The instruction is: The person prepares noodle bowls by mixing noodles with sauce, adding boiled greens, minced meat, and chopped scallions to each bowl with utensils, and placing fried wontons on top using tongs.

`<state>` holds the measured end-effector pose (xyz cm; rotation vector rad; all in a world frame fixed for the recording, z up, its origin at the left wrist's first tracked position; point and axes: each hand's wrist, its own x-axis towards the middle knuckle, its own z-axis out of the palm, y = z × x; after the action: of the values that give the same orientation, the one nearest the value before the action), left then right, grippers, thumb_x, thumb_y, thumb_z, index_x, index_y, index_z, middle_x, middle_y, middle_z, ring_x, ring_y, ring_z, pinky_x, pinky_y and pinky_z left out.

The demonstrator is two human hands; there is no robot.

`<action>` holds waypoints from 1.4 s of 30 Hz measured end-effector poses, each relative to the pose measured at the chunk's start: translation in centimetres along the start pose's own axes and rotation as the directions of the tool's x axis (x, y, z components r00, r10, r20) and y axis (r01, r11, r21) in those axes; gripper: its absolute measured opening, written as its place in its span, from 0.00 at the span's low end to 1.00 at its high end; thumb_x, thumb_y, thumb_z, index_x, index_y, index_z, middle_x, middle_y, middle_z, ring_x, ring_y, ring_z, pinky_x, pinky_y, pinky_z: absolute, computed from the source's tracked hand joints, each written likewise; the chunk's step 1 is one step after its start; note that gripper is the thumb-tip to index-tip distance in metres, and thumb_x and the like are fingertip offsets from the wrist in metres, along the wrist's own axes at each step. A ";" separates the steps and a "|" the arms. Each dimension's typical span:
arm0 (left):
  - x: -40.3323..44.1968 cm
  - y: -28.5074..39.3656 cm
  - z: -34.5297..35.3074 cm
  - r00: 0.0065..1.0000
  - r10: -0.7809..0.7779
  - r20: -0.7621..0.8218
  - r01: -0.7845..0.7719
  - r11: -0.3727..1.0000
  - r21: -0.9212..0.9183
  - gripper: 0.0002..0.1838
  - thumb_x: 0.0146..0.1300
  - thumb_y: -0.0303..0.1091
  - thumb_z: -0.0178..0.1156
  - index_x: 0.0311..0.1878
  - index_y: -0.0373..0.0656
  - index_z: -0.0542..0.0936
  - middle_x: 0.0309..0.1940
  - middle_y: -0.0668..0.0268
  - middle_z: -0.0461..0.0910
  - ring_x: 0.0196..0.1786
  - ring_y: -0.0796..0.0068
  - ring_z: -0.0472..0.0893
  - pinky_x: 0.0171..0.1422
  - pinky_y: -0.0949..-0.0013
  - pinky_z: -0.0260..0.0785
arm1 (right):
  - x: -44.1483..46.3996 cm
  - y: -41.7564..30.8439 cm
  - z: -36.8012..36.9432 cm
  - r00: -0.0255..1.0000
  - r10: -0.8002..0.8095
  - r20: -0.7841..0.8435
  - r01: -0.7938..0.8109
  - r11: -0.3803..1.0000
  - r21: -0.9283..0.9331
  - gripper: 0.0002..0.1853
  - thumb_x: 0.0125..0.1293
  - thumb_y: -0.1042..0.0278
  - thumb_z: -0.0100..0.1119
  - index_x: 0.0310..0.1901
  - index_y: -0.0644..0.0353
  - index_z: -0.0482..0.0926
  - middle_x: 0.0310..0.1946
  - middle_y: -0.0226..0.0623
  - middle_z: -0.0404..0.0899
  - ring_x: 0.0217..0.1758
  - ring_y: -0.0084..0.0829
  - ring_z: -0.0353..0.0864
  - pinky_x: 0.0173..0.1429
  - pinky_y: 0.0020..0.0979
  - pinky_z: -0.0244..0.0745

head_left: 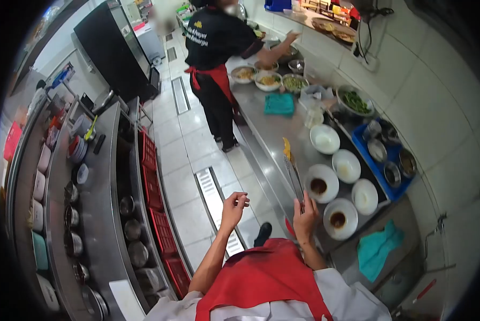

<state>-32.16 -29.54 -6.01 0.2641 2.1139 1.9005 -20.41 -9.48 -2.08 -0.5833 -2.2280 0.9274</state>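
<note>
My right hand (306, 218) grips metal tongs (293, 176) at the counter's edge. A yellow-orange piece (286, 148) shows at the far tip of the tongs; whether they pinch it is too small to tell. Just right of the tongs stands a white bowl with dark sauce (322, 183), and nearer me is a second sauce bowl (340, 219). Three paler bowls, one of them a white bowl (324, 139), stand beside and beyond these. My left hand (235, 208) hovers over the floor, fingers curled together; anything inside them is hidden.
A co-worker (213, 59) in a red apron stands ahead by filled food bowls (268, 80). Teal cloths (380, 250) and a blue tray (383, 160) lie on the right side. Left are steel shelves (103, 214) with pots and red crates (155, 200).
</note>
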 end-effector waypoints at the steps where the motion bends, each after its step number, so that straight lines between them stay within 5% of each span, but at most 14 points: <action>1: 2.8 0.8 0.1 1.000 0.002 0.011 -0.002 1.000 0.009 0.13 0.69 0.34 0.53 0.47 0.34 0.78 0.32 0.61 0.82 0.36 0.73 0.82 0.42 0.72 0.75 | 1.9 0.9 1.7 1.000 -0.022 -0.010 0.021 1.000 -0.011 0.19 0.63 0.70 0.59 0.55 0.67 0.75 0.29 0.42 0.73 0.31 0.40 0.75 0.35 0.39 0.69; 10: 26.6 7.6 5.2 0.994 0.050 0.102 -0.049 0.999 -0.012 0.15 0.68 0.39 0.56 0.36 0.34 0.79 0.25 0.65 0.79 0.27 0.79 0.78 0.32 0.75 0.71 | 15.7 2.8 10.0 0.997 -0.065 0.049 0.073 0.979 -0.188 0.21 0.63 0.71 0.59 0.57 0.66 0.73 0.32 0.45 0.71 0.33 0.45 0.75 0.37 0.41 0.70; 13: 33.8 7.2 6.9 0.977 -0.059 0.203 0.083 0.990 -0.110 0.16 0.68 0.42 0.56 0.35 0.35 0.79 0.22 0.67 0.77 0.24 0.80 0.77 0.28 0.76 0.68 | 19.7 3.6 13.2 0.999 -0.053 0.011 0.054 0.973 -0.224 0.21 0.62 0.71 0.60 0.57 0.65 0.73 0.31 0.45 0.71 0.33 0.46 0.75 0.37 0.40 0.70; 16: 39.4 5.2 6.5 0.949 -0.127 0.290 0.135 0.991 -0.010 0.15 0.70 0.41 0.53 0.39 0.38 0.79 0.25 0.68 0.78 0.27 0.80 0.78 0.31 0.76 0.69 | 23.9 3.6 17.8 0.999 0.045 -0.001 -0.045 0.983 -0.176 0.21 0.63 0.71 0.59 0.57 0.66 0.72 0.30 0.45 0.71 0.32 0.45 0.75 0.37 0.40 0.70; 20: 45.7 0.8 3.6 0.911 -0.195 0.363 0.130 0.972 0.196 0.14 0.69 0.36 0.52 0.40 0.34 0.79 0.27 0.63 0.80 0.28 0.76 0.79 0.33 0.73 0.73 | 33.4 2.4 28.1 0.965 0.235 -0.118 -0.219 0.967 0.131 0.18 0.64 0.70 0.58 0.54 0.68 0.73 0.32 0.44 0.74 0.32 0.39 0.75 0.39 0.38 0.70; 24: 50.4 -0.5 -0.8 0.906 -0.177 0.384 0.053 0.949 0.311 0.15 0.66 0.39 0.56 0.38 0.33 0.80 0.27 0.60 0.82 0.27 0.73 0.82 0.32 0.72 0.73 | 41.2 0.9 36.9 0.924 0.378 -0.060 -0.352 0.901 0.255 0.17 0.63 0.70 0.58 0.52 0.66 0.70 0.32 0.43 0.74 0.33 0.39 0.75 0.41 0.38 0.70; 27: 52.7 -1.3 -4.3 0.910 -0.281 0.305 0.170 0.924 0.343 0.12 0.67 0.34 0.54 0.42 0.33 0.79 0.30 0.59 0.82 0.30 0.73 0.82 0.35 0.71 0.75 | 44.7 0.7 43.2 0.912 0.377 -0.160 -0.341 0.916 0.211 0.18 0.62 0.74 0.56 0.52 0.66 0.65 0.29 0.44 0.72 0.32 0.40 0.74 0.40 0.41 0.69; 28: 53.5 -1.7 -5.3 0.926 -0.260 0.274 0.157 0.925 0.345 0.12 0.67 0.34 0.54 0.42 0.33 0.79 0.30 0.59 0.82 0.30 0.73 0.82 0.36 0.70 0.75 | 45.3 1.4 45.3 0.904 0.407 -0.135 -0.386 0.909 0.156 0.20 0.62 0.75 0.55 0.54 0.67 0.62 0.32 0.47 0.73 0.35 0.44 0.76 0.42 0.44 0.68; 30: 54.4 -2.8 -7.2 0.929 -0.301 0.215 0.220 0.917 0.333 0.12 0.66 0.35 0.55 0.42 0.34 0.79 0.30 0.59 0.83 0.29 0.74 0.82 0.34 0.71 0.74 | 47.1 0.1 46.7 0.835 0.549 0.011 -0.529 0.798 0.288 0.25 0.59 0.80 0.54 0.58 0.73 0.57 0.52 0.63 0.65 0.58 0.58 0.66 0.63 0.45 0.59; 33: 55.0 -3.9 -9.4 0.935 -0.327 0.140 0.267 0.905 0.330 0.12 0.67 0.35 0.55 0.42 0.34 0.80 0.30 0.59 0.83 0.28 0.75 0.82 0.31 0.74 0.71 | 48.6 -1.4 48.3 0.852 0.523 -0.030 -0.505 0.836 0.214 0.28 0.58 0.81 0.54 0.58 0.75 0.54 0.55 0.65 0.62 0.61 0.61 0.62 0.66 0.45 0.57; 38: 55.4 -4.7 -11.2 0.932 -0.330 0.153 0.270 0.910 0.313 0.12 0.67 0.34 0.54 0.43 0.34 0.79 0.30 0.59 0.83 0.28 0.75 0.82 0.29 0.74 0.70 | 47.9 -1.9 48.7 0.868 0.485 -0.102 -0.468 0.870 0.155 0.27 0.58 0.78 0.57 0.57 0.71 0.56 0.50 0.60 0.66 0.55 0.55 0.69 0.59 0.45 0.62; 40: 55.8 -4.7 -11.5 0.916 -0.360 0.176 0.276 0.885 0.374 0.13 0.67 0.35 0.54 0.43 0.34 0.79 0.30 0.59 0.83 0.28 0.75 0.82 0.30 0.74 0.70 | 47.2 -1.9 47.6 0.845 0.531 0.068 -0.534 0.829 0.163 0.28 0.58 0.77 0.58 0.57 0.72 0.56 0.48 0.59 0.67 0.51 0.50 0.71 0.56 0.43 0.65; 42: 56.5 -3.8 -11.2 0.912 -0.367 0.185 0.278 0.882 0.380 0.13 0.67 0.35 0.54 0.43 0.33 0.79 0.30 0.59 0.83 0.28 0.74 0.82 0.32 0.73 0.71 | 46.5 -1.8 47.0 0.862 0.506 0.040 -0.506 0.852 0.130 0.28 0.58 0.75 0.59 0.57 0.71 0.56 0.44 0.56 0.69 0.46 0.45 0.73 0.52 0.40 0.68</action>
<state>-88.87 -22.24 -13.77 0.1942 2.1441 1.2316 -86.00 -3.95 -7.90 -1.1391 -2.0214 1.3291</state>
